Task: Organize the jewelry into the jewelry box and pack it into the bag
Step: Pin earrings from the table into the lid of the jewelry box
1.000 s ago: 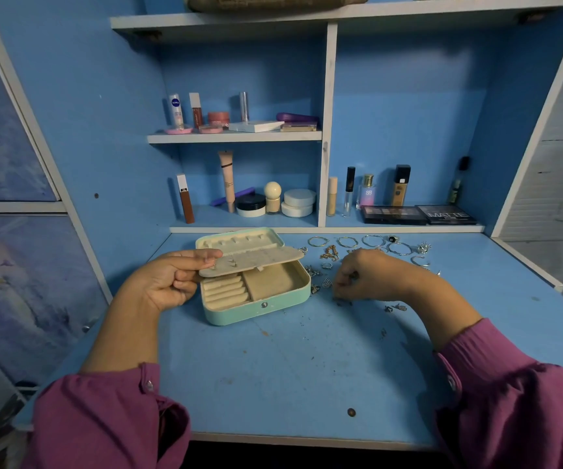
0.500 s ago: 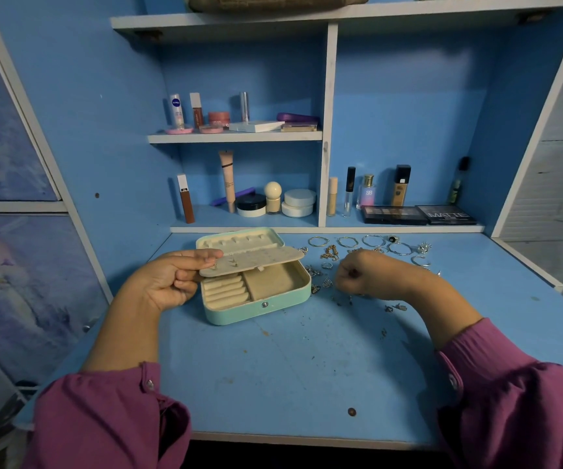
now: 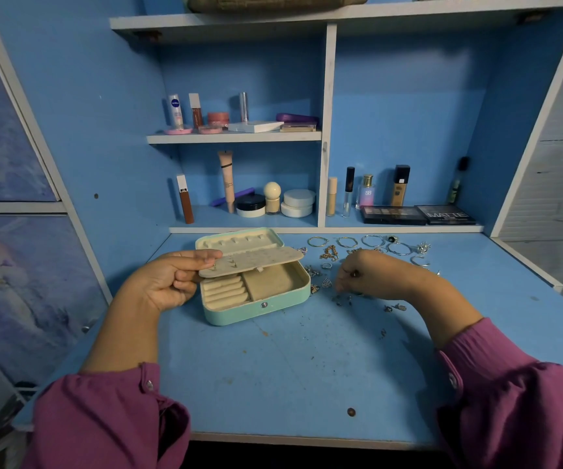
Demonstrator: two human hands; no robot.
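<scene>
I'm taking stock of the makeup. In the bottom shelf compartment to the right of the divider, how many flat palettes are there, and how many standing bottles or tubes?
Flat palettes: 2
Standing bottles or tubes: 5
Total: 7

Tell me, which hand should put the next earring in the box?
Probably the right hand: it pinches something small beside the loose jewelry. The left hand holds the box's flap.

NIVEA on white tube [image 3: 175,110]; MATTE on black palette [image 3: 445,215].
</scene>
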